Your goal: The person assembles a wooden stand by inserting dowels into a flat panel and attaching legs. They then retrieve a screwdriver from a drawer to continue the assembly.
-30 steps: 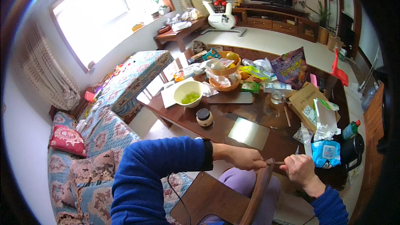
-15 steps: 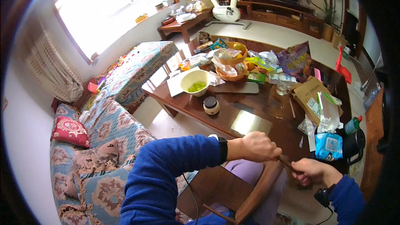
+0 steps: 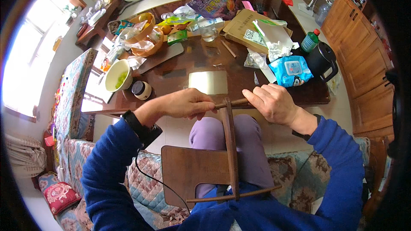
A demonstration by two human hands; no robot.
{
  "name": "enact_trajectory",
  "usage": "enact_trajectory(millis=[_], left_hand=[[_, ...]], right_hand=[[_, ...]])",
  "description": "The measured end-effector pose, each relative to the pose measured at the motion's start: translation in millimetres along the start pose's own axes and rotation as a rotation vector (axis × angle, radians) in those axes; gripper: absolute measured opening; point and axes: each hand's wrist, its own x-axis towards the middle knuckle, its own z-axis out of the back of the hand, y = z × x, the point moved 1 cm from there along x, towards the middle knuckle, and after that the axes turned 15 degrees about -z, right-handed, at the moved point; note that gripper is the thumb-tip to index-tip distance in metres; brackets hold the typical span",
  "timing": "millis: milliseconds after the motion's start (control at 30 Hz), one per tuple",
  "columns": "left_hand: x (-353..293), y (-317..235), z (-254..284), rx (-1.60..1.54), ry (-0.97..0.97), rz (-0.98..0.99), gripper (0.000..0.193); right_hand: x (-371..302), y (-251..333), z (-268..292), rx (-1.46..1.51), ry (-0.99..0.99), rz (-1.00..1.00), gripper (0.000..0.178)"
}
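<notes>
A dark wooden piece, like part of a small chair, rests on my lap. It has a flat board (image 3: pixel 192 167) with a cut-out and a long upright bar (image 3: pixel 231 145). Through the bar's far end passes a thin wooden rod (image 3: pixel 222 105); a second rod (image 3: pixel 259 191) crosses its near end by my waist. Closed around the left end of the far rod is my left hand (image 3: pixel 188 103). My right hand (image 3: pixel 274 105) grips the same rod's right end, thumb along it. The fingers hide both rod ends.
Ahead stands a dark glossy table (image 3: pixel 171 75). On it are a bowl of green grapes (image 3: pixel 112 77), a dark-lidded jar (image 3: pixel 141 90), a blue wipes pack (image 3: pixel 291 71), a black kettle (image 3: pixel 322 61), a green bottle (image 3: pixel 310 40) and a cardboard box (image 3: pixel 244 28). A patterned sofa (image 3: pixel 287 175) lies beneath me.
My view has swung right and down. The wooden piece, slanted before, now has its bar upright between my knees. My hands have levelled out on either side of the bar.
</notes>
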Motion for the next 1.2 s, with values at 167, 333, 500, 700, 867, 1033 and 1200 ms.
enact_trajectory(millis=[167,333,500,700,867,1033,1200], left_hand=[[6,12,-3,-0.496,0.152,0.09,0.059],[-3,12,-17,-0.654,0.149,0.255,0.053],[-10,-5,-31,0.124,-0.076,-0.092,0.051],[-9,-18,-39,0.882,-0.131,-0.041,0.034],[0,-15,-46,1.121,-0.21,-0.275,0.032],[-5,-6,-43,0.917,-0.279,-0.212,0.034],[-11,2,-24,0.354,-0.202,-0.255,0.04]], right_hand=[[-4,-2,-8,-0.005,-0.016,0.055,0.038],[0,1,-14,0.083,0.092,-0.008,0.023],[8,6,-6,0.292,0.335,-0.169,0.029],[8,1,-2,0.74,0.856,-0.458,0.042],[11,-14,6,1.14,1.616,-1.0,0.051],[23,-11,6,0.784,1.032,-0.553,0.042],[2,7,6,0.234,0.25,-0.15,0.029]])
